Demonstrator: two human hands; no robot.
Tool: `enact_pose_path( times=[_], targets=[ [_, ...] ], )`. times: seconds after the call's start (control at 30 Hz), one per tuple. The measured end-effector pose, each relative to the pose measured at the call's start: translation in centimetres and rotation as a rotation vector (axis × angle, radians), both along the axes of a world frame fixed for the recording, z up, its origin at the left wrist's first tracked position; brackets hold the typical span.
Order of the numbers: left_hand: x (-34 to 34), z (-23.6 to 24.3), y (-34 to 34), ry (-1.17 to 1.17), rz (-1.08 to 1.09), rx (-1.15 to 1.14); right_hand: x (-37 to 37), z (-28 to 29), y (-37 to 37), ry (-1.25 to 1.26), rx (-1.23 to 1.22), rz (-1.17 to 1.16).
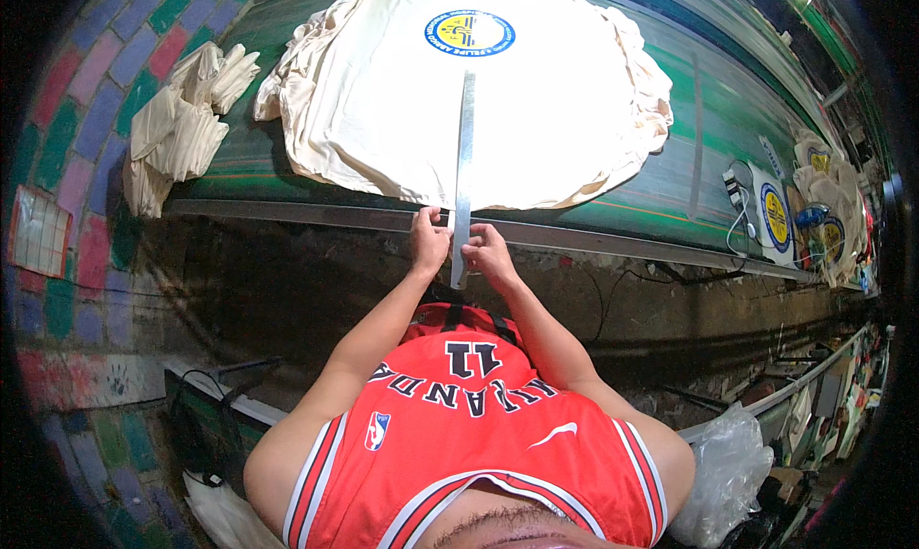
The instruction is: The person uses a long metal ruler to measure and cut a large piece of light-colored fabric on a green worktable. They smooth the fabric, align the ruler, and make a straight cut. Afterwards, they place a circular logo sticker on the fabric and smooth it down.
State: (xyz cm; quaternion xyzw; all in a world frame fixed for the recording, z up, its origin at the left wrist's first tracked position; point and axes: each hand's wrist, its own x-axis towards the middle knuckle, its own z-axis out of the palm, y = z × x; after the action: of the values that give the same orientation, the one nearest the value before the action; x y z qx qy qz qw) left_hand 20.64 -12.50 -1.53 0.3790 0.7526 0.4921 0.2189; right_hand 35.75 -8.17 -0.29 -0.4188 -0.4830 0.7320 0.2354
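Observation:
A pile of cream cloth (383, 99), seemingly shirts, lies spread over the green table, its edges bunched into folds. The top piece bears a round blue, yellow and white print (470, 35). Down its middle runs a long metal ruler (464, 156), whose lower end sticks out past the table's near edge. My right hand (489, 255) grips the ruler's right side between thumb and fingers. Just left of the ruler, at the cloth's near edge, my left hand (430, 240) is closed in a pinch; what lies between its fingertips is too small to make out.
Crumpled cream cloth (177, 133) hangs over the left end of the green table (661, 185). To the right sit a white printed item (772, 214), a cable and more printed cloth (828, 219). A clear plastic bag (725, 472) is at my lower right. A painted brick wall (86, 99) stands left.

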Motion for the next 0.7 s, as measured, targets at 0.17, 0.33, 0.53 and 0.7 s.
enact_pose_path(
  times=[0.17,0.33,0.53,0.7],
  targets=[
    [0.0,-0.3,-0.4,-0.03,0.014,-0.007,-0.2,-0.5,0.0,0.022,0.003,-0.013],
    [0.1,-0.4,-0.6,-0.008,0.02,0.005,-0.2,-0.7,0.1,0.058,-0.006,-0.019],
    [0.4,-0.9,-0.8,0.001,0.024,-0.017,0.2,-0.8,-0.1,0.011,0.014,-0.038],
    [0.3,-2.1,-1.0,0.007,-0.01,-0.022,0.4,-0.4,-0.1,-0.028,0.057,-0.215]
  ],
)
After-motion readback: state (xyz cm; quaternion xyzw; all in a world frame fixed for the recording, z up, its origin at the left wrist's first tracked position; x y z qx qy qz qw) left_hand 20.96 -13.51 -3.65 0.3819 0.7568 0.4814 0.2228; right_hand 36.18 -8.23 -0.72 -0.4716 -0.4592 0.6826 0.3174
